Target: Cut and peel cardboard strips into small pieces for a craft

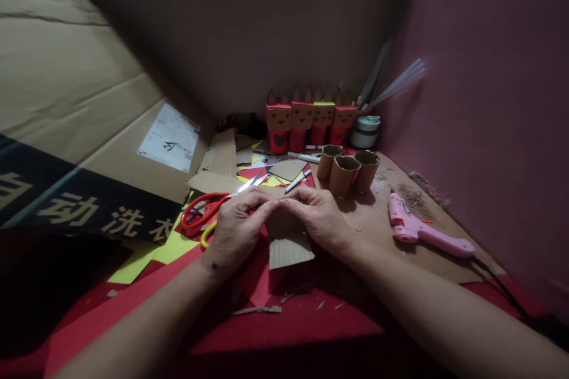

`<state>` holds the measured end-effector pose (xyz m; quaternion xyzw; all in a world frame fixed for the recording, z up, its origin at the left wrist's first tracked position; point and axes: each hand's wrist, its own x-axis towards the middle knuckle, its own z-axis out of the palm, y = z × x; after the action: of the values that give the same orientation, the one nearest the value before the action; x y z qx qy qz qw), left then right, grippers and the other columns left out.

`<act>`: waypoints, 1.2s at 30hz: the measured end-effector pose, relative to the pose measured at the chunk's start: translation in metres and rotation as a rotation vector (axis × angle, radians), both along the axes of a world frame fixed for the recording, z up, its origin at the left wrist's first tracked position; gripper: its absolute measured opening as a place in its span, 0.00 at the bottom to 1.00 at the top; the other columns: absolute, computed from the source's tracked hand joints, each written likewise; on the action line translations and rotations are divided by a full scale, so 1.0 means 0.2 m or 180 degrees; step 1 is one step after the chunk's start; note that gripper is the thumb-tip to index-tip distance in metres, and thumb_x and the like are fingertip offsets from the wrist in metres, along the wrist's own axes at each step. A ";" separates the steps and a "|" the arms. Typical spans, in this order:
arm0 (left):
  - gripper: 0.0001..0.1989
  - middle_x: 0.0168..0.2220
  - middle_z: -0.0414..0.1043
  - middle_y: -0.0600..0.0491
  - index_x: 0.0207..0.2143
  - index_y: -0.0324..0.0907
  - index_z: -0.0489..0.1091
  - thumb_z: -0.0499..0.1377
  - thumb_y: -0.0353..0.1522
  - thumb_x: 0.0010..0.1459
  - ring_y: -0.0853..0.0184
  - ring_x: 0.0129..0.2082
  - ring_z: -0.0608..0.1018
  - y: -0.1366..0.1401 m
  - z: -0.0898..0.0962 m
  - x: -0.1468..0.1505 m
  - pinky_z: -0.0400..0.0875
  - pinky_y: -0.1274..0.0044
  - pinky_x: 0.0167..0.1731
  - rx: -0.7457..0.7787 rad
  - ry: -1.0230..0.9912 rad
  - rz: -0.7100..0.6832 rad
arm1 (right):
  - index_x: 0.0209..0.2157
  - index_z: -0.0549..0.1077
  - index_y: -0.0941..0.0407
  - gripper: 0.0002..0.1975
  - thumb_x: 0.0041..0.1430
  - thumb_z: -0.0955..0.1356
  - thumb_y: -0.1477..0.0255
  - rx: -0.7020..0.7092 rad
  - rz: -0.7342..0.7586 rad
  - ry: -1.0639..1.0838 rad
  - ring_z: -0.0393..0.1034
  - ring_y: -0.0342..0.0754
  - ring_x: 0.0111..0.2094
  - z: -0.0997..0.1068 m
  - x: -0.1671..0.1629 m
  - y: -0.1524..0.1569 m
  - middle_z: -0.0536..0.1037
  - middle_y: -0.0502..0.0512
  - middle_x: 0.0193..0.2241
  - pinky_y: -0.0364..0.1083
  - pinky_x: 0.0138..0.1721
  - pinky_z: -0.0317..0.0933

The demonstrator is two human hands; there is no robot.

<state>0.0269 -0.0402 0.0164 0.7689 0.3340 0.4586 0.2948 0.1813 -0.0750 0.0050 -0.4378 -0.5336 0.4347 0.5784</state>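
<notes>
A piece of cardboard (290, 241) is pinched at its far edge between both hands, low over the red table. My left hand (242, 219) is closed, thumb and fingers meeting on that edge. Opposite it, my right hand (323, 216) is closed in the same kind of pinch, the two thumbs nearly touching. Red-handled scissors (207, 207) lie just beyond my left hand, blades pointing away. A white pen (300, 179) rests behind the fingertips. What the pinched edge looks like is hidden by the fingers.
Three cardboard tubes (345, 176) stand on a board (377, 249) at right, with a pink glue gun (424, 230) and its cord. Cardboard figures with faces (300, 118) line the back beside a jar (365, 131). A big carton (102, 100) leans at left. Yellow paper (175, 246) lies near it.
</notes>
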 end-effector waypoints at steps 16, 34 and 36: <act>0.09 0.24 0.70 0.56 0.23 0.40 0.72 0.61 0.35 0.51 0.69 0.28 0.70 0.02 0.04 -0.02 0.63 0.78 0.31 -0.1023 0.0139 -0.0169 | 0.22 0.75 0.60 0.09 0.45 0.73 0.68 -0.0200 -0.0136 0.0436 0.63 0.41 0.25 0.01 0.02 0.01 0.72 0.49 0.22 0.43 0.29 0.57; 0.09 0.24 0.72 0.54 0.25 0.39 0.74 0.64 0.37 0.48 0.70 0.24 0.71 0.01 0.05 -0.01 0.65 0.80 0.24 -0.1805 -0.0358 -0.0307 | 0.22 0.71 0.57 0.13 0.53 0.69 0.63 -0.0189 -0.0115 0.0284 0.59 0.41 0.24 0.01 0.05 0.02 0.67 0.47 0.21 0.41 0.26 0.53; 0.10 0.22 0.70 0.56 0.23 0.39 0.73 0.64 0.37 0.49 0.71 0.22 0.69 0.02 0.05 -0.01 0.63 0.80 0.23 -0.1811 -0.0341 -0.0231 | 0.23 0.72 0.57 0.12 0.53 0.69 0.63 -0.0178 0.0116 0.0443 0.61 0.41 0.25 0.01 0.04 0.02 0.69 0.48 0.23 0.42 0.28 0.56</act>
<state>0.0245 -0.0367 0.0256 0.6414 0.4054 0.3756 0.5321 0.1900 -0.0716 0.0072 -0.4127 -0.4877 0.4893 0.5937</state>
